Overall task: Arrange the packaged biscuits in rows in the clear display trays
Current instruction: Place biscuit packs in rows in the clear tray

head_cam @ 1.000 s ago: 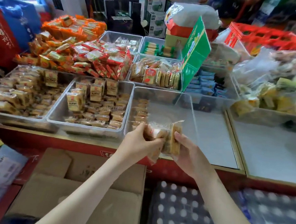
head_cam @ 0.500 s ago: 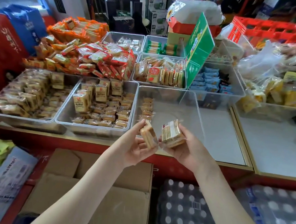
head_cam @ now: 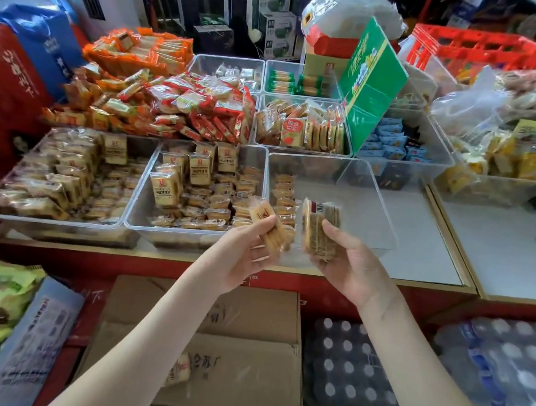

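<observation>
left grip (head_cam: 245, 254) clamps biscuit pack (head_cam: 267, 224) | right grip (head_cam: 354, 265) clamps pack stack (head_cam: 318, 230) | white counter (head_cam: 419, 247) | red crate (head_cam: 471, 50) behind

One head-worn view looks forward and down, close over the display trays (head_cam: 335, 170).

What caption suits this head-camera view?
Left hand and right hand each hold biscuit packets by a barely filled clear tray.

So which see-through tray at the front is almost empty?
The front tray on the right. It holds just one row of biscuit packets along its left wall, while the middle tray and the left tray are nearly full.
</observation>
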A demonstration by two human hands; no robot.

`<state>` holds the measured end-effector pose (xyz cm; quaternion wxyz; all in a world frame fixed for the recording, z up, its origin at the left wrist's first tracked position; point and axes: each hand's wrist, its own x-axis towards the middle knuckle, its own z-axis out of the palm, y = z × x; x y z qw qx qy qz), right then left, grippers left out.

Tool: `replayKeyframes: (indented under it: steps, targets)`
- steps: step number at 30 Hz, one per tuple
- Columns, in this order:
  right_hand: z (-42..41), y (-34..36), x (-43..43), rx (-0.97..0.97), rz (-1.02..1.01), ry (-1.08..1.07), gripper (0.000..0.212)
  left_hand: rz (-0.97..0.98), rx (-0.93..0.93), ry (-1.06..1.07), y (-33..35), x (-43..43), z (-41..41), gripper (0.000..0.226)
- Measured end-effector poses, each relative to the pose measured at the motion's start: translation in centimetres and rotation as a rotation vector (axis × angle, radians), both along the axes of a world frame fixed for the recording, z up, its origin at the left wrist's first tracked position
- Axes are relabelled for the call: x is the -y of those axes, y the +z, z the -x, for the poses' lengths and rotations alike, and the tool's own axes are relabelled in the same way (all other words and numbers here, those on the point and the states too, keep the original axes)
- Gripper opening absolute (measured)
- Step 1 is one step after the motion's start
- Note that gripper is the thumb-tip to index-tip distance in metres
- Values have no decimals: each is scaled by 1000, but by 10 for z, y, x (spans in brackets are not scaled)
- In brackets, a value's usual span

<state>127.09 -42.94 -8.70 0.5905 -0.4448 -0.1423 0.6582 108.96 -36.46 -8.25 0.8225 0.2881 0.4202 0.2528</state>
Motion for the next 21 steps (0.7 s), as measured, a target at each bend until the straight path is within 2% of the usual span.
replayKeyframes:
  steps: [6,11,13,16,21]
  targets:
    - [20,-8,-3,-26,-158,103,39,-152,11,-112,-4,-7,13,38]
    - [29,-18,-17,341,-87,187,54,-253,-62,-188,-6,-12,13,58]
    - [30,-17,-19,468,-79,174,45,-263,-102,-190,-7,-16,12,52]
    - [28,-16,-21,494,-80,118,37,-289,-168,-194,-8,-20,8,36]
    - [17,-13,-26,544,-66,236,65,-349,-240,-220,-10,-25,-3,39]
